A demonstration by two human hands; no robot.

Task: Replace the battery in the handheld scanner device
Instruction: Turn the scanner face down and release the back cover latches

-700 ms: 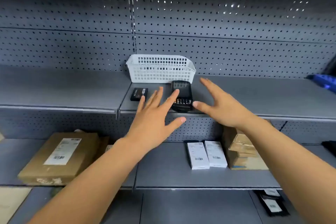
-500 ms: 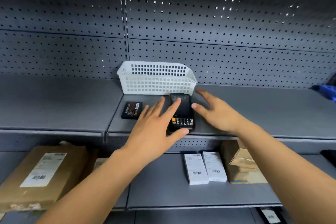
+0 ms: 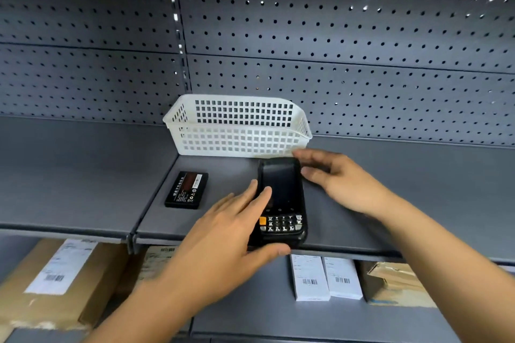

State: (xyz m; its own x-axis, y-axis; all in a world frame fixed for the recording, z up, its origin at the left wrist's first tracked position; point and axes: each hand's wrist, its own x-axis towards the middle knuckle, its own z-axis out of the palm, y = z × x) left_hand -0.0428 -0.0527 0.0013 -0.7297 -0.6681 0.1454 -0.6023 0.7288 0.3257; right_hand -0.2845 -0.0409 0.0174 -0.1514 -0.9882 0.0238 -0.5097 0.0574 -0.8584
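The black handheld scanner (image 3: 282,198) lies face up on the grey shelf (image 3: 390,203), keypad toward me, its near end at the shelf's front edge. My left hand (image 3: 231,242) rests against its left side, fingers spread over the screen edge and thumb under the near end. On the right, the fingertips of my right hand (image 3: 342,178) touch the scanner's top corner. Neither hand has closed around it. A loose black battery (image 3: 187,189) lies flat on the shelf to the scanner's left.
A white plastic basket (image 3: 237,131) stands behind the scanner against the pegboard wall. On the lower shelf sit a cardboard box with a label (image 3: 53,281), two small white boxes (image 3: 324,277) and a torn cardboard box (image 3: 395,284).
Both hands have come in from either side and now touch the scanner. The view has moved closer to the shelf.
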